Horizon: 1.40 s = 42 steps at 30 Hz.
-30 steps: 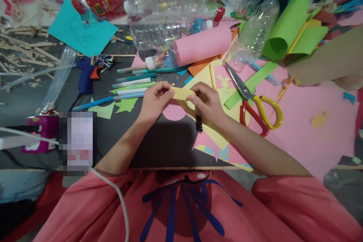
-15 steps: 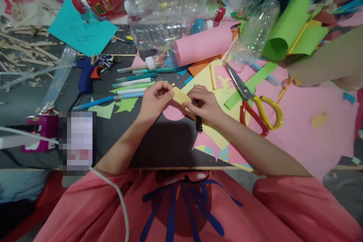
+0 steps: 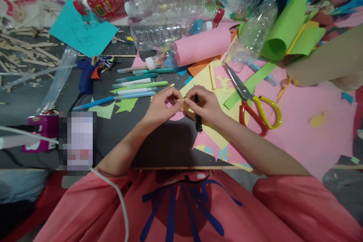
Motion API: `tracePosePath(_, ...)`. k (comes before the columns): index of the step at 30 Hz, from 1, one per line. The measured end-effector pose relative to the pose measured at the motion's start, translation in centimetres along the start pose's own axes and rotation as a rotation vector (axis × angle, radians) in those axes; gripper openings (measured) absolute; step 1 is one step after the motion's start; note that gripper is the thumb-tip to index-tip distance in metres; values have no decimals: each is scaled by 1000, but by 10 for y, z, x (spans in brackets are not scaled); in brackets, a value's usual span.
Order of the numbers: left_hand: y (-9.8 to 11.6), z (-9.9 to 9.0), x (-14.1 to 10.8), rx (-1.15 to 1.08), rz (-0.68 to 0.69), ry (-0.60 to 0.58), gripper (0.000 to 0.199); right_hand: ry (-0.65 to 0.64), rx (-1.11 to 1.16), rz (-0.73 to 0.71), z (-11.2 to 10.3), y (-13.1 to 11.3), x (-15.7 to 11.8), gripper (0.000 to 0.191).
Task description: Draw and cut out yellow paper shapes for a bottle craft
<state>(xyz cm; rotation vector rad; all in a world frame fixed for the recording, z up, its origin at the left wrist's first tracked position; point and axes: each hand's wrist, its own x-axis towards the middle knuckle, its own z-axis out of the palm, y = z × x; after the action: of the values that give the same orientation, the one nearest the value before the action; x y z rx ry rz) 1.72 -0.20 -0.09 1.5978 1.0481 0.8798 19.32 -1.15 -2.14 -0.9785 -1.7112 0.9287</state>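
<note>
Both my hands meet over the middle of the dark table, pinching a small yellow paper piece (image 3: 183, 99) that shows nearly edge-on between the fingertips. My left hand (image 3: 166, 105) grips its left end with thumb and fingers. At the right end, my right hand (image 3: 205, 104) holds it the same way. A black tool (image 3: 199, 124) lies partly hidden beneath my right hand. Below the fingertips a pink rounded paper (image 3: 177, 115) shows in part. Several markers (image 3: 136, 91) lie to the left of my left hand, beside green paper scraps (image 3: 126, 104).
Red and yellow scissors (image 3: 246, 96) lie open-bladed on coloured paper at the right. Plastic bottles (image 3: 159, 34) and a pink paper roll (image 3: 202, 45) stretch across the back. A blue glue gun (image 3: 85, 75), a phone-like blurred object (image 3: 80, 140) and a white cable (image 3: 120, 196) are at the left.
The yellow paper has turned from showing its flat face to nearly edge-on. My left hand has shifted slightly right and down, uncovering more of the markers.
</note>
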Motion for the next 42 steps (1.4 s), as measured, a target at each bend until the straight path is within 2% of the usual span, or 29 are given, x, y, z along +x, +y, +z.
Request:
tracePosePath(8, 2, -1, 0, 85, 35, 22, 20, -13, -13, 29, 0, -4, 1, 21)
tracePosePath(12, 3, -1, 0, 31, 13, 52, 21, 1, 13, 14, 1, -4, 1, 17)
tracePosePath(19, 6, 0, -1, -30, -2, 55, 17, -17, -13, 17, 2, -1, 1, 21)
tracePosePath(32, 1, 1, 0, -74, 44, 72, 31, -27, -58, 16, 2, -1, 2, 31)
tracePosePath(42, 3, 2, 0, -113, 3, 102, 34, -25, -33, -3, 1, -1, 2, 27)
